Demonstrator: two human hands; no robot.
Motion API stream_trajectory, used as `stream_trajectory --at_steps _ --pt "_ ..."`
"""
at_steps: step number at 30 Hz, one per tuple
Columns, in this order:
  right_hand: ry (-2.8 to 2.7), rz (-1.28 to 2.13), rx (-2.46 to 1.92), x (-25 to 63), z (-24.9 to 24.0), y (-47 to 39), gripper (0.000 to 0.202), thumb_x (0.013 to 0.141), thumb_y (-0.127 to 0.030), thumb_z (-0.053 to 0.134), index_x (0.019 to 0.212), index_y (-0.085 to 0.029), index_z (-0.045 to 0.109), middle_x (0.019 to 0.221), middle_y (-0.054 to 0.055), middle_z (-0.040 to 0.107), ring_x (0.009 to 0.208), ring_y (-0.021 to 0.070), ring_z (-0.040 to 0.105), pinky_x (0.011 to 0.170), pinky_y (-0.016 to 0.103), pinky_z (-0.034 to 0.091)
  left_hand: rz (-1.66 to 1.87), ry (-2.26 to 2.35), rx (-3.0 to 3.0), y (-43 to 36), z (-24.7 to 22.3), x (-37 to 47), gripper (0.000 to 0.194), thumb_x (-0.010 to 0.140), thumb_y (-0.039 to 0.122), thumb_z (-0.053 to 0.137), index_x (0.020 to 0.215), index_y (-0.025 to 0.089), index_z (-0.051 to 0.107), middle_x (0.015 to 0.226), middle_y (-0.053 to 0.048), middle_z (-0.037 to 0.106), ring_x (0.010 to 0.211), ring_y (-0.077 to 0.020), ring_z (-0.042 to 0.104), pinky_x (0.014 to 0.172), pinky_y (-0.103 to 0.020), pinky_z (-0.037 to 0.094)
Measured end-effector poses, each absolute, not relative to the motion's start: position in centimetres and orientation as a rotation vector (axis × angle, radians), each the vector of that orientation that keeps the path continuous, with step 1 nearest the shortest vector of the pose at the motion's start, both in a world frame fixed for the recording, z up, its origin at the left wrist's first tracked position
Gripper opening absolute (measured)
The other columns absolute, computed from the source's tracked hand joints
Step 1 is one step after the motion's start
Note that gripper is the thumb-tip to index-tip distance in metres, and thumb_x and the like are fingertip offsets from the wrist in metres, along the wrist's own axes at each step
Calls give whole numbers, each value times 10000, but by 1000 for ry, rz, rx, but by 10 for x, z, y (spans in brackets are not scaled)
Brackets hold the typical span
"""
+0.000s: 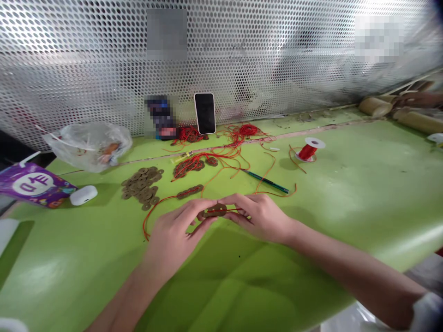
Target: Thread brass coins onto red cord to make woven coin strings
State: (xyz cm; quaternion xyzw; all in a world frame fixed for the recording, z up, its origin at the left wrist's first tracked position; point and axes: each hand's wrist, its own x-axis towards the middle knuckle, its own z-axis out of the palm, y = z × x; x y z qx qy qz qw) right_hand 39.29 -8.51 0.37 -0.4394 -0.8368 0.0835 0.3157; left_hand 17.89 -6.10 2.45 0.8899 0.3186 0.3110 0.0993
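Between my two hands, above the green table (pixel 238 272), is a short row of overlapping brown coins (pixel 217 210) with red cord along it. My left hand (pixel 176 228) pinches the left end of the row between thumb and fingers. At the right end, my right hand (pixel 261 214) is closed on the red cord, its fingertips close to the coins. Just behind my left hand lies a finished-looking coin strip (pixel 190 192) with red cord trailing left. A loose pile of brown coins (pixel 142 184) rests farther left.
Corded coins (pixel 190 167), a green pen-like tool (pixel 266 181) and a red cord spool (pixel 308 150) lie behind my hands. A phone (pixel 205 113) leans on the perforated metal panel (pixel 256 60). At left are a plastic bag (pixel 90 145), purple package (pixel 36 184) and white case (pixel 83 195).
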Motion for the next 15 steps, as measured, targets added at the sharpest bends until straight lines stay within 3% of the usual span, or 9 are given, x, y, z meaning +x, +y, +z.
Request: stream_trajectory --at_steps 5,11,15 --pt "-2221 198 -1171 394 6 -85 245 944 -315 481 1125 -170 561 698 25 671 526 111 588 497 191 385 886 948 2620 -61 24 178 152 926 263 543 1070 229 578 876 -6 731 659 -135 668 617 -246 522" --pt "-2248 256 -1116 397 13 -86 258 903 -229 487 1148 -167 539 841 50 698 612 112 618 559 194 448 931 974 2658 -62 27 180 131 935 289 524 1032 228 589 787 9 719 625 -133 662 595 -237 498" --pt "-2282 212 -1104 398 13 -85 255 917 -239 467 1145 -156 545 820 59 699 637 127 637 581 207 466 906 978 2658 -62 26 179 135 923 279 550 1039 221 589 769 17 705 606 -122 640 597 -235 491"
